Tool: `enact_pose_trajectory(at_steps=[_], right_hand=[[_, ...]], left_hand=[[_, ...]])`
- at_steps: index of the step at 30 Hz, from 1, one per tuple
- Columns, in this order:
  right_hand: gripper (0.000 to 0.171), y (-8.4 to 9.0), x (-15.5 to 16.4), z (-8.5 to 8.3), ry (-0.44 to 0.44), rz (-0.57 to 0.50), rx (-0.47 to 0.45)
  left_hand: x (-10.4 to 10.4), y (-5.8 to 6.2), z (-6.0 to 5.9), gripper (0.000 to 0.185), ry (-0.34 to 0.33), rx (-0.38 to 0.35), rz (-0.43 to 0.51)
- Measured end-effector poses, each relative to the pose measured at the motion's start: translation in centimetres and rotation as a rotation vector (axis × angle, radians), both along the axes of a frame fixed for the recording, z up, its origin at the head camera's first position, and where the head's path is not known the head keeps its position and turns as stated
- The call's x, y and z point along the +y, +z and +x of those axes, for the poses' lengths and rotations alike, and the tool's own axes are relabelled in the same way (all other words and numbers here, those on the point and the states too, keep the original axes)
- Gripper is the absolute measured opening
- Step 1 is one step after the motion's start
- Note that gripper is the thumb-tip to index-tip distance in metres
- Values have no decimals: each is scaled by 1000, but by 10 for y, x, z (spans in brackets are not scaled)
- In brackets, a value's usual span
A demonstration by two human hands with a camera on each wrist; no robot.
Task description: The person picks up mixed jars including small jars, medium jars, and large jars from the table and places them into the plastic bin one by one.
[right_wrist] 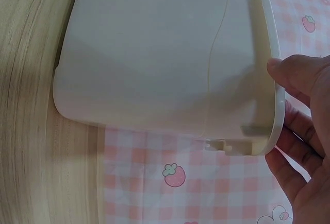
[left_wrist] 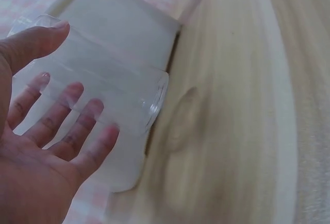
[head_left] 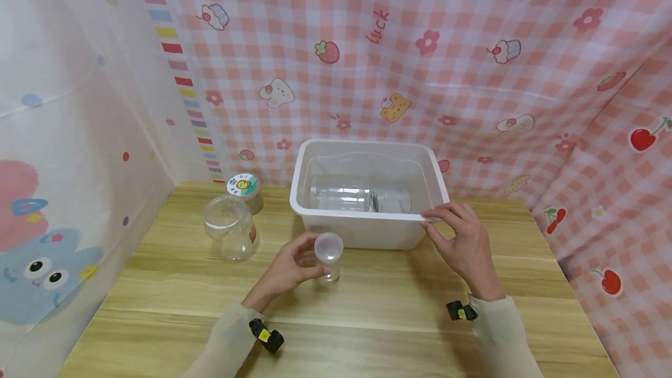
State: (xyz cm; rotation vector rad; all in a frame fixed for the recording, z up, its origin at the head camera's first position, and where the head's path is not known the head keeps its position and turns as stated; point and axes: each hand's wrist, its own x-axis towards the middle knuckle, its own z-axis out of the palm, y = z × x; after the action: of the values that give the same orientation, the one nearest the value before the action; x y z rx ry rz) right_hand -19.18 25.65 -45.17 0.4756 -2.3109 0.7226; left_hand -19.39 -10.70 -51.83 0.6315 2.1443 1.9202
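My left hand (head_left: 294, 264) has its thumb and fingers around a small clear jar (head_left: 329, 255) with a cloudy top, just in front of the white plastic bin (head_left: 362, 231). The jar (left_wrist: 124, 90) looks upright; whether its base touches the table I cannot tell. At the bin's front right corner, my right hand (head_left: 464, 244) grips the rim, with the thumb on one side and fingers on the other, as the right wrist view shows. Inside the bin, a larger clear jar (head_left: 343, 196) lies on its side beside another clear container (head_left: 395, 199).
Left of the bin stand a wide clear jar (head_left: 231, 232) and, behind it, a container with a printed cartoon lid (head_left: 243, 184). A wood-grain table (head_left: 367, 331) carries everything. Checked cloth (head_left: 336, 98) hangs behind and at the right, a pale cartoon cloth (head_left: 68, 133) at the left.
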Motion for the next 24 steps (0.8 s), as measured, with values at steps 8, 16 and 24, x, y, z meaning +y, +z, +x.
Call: enact_pose_trajectory(at_steps=[8, 16, 24], right_hand=[[19, 0, 0, 1, -2, -2, -2], [19, 0, -1, 1, -7, -6, -12], [21, 0, -1, 0, 9, -13, 0]], left_hand=[[-6, 22, 0, 65, -21, 73, -16], [-9, 46, 3, 65, -31, 147, -54], [-10, 66, 3, 64, -44, 188, -76]])
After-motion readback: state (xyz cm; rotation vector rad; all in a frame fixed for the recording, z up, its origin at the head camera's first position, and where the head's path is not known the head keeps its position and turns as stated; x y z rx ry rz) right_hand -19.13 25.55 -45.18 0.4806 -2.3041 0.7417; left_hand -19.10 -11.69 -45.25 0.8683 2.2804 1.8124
